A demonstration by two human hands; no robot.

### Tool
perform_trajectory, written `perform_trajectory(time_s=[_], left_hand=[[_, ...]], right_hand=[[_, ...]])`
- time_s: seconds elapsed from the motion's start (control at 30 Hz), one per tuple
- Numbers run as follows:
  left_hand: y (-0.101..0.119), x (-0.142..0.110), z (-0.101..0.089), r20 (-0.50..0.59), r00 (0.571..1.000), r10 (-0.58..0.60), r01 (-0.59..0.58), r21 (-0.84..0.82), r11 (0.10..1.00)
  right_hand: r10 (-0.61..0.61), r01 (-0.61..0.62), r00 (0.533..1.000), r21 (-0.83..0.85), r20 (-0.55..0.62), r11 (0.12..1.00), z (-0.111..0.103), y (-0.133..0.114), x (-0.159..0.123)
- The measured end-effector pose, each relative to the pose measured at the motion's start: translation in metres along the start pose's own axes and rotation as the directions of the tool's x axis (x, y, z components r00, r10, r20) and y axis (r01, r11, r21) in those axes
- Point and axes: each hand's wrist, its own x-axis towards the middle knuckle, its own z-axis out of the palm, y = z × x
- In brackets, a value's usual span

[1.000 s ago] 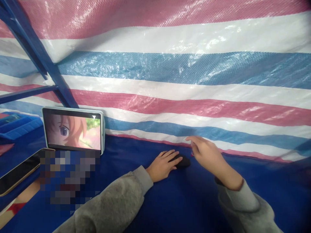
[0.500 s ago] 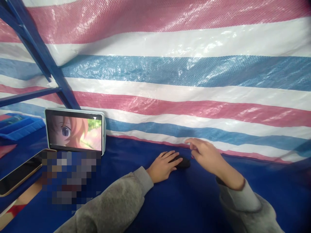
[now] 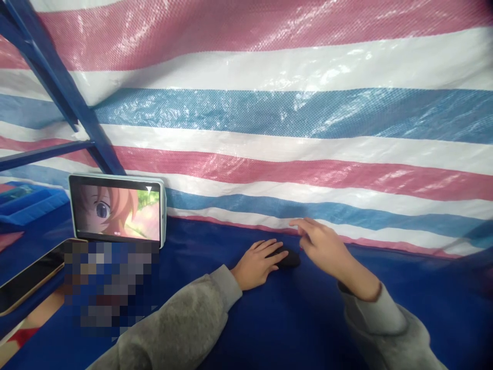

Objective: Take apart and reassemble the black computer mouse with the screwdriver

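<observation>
My left hand point(image 3: 256, 264) lies with its fingers spread over a small black rounded object point(image 3: 289, 258) on the blue table surface, touching its left side. The part under the fingers is hidden, and its kind does not show clearly. To the right, my right hand point(image 3: 323, 246) hovers just above the table, past the black object. Its index finger reaches left while the other fingers curl in. A tiny reddish spot shows by the curled fingertips; what they hold, if anything, is too small to make out.
A tablet point(image 3: 117, 210) playing a cartoon stands at the left, with a phone point(image 3: 34, 275) and a blue tray point(image 3: 33, 203) beside it. A pixelated patch hides an area below the tablet. Striped plastic sheeting point(image 3: 269, 113) and a blue metal frame point(image 3: 73, 97) rise behind the table.
My right hand has shifted slightly left, with its index finger still stretched out. My left hand stays on the black object. Small text now shows on the tablet's screen.
</observation>
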Motion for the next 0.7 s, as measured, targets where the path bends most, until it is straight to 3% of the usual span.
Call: perform_trajectory(time_s=[0.17, 0.47, 0.7], left_hand=[[-0.0001, 0.0007, -0.0004, 0.000, 1.000, -0.004, 0.004, -0.010, 1.000], [-0.0001, 0.0007, -0.0015, 0.001, 1.000, -0.019, 0.019, -0.012, 1.000], [-0.0004, 0.0005, -0.0006, 0.004, 1.000, -0.023, 0.023, -0.018, 1.000]], right_hand=[[0.092, -0.092, 0.996, 0.009, -0.005, 0.996, 0.0012, -0.0016, 0.0022], [0.005, -0.007, 1.000, 0.059, 0.024, 0.998, -0.0032, -0.0014, -0.0008], [0.040, -0.039, 0.999, 0.085, -0.011, 0.996, -0.0007, 0.0004, 0.0015]])
